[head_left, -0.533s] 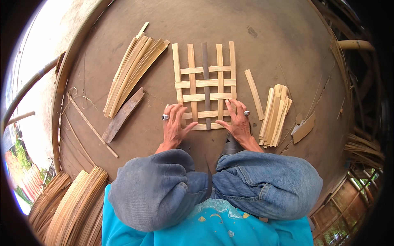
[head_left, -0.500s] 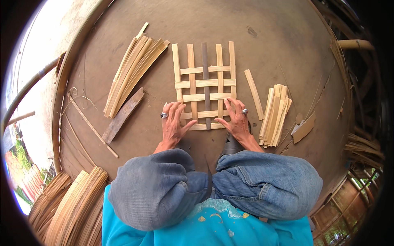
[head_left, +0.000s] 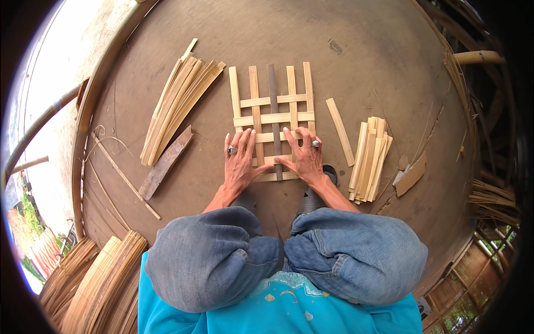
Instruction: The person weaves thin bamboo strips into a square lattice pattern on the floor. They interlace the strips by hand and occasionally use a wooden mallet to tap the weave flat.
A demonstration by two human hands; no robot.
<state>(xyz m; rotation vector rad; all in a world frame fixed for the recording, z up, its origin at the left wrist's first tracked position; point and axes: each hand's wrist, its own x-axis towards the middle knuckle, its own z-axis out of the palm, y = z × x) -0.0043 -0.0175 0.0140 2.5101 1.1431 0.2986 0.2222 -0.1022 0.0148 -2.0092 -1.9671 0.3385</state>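
Note:
A loosely woven bamboo lattice [head_left: 272, 118] lies flat on the ground in front of me. Pale lengthwise strips flank a dark middle strip [head_left: 273, 92], and several pale cross strips pass over and under them. My left hand [head_left: 240, 161] rests on the lattice's near left part, fingers spread forward and thumb stretched inward. On the near right part lies my right hand [head_left: 306, 158], also with fingers apart, its fingertips by a cross strip. Both thumbs point toward the dark strip. Each hand wears a ring. My hands cover parts of the near cross strips.
A bundle of long bamboo strips [head_left: 181, 108] lies at the left, beside a dark split bamboo piece [head_left: 166, 162]. To the right are a single strip [head_left: 340, 132], a shorter strip stack [head_left: 370, 160] and a brown scrap [head_left: 411, 174]. Larger bundles [head_left: 103, 278] sit at the lower left.
Both hands have moved forward over the lattice and closer together, from its near edge toward a cross strip farther up. The view has shifted slightly.

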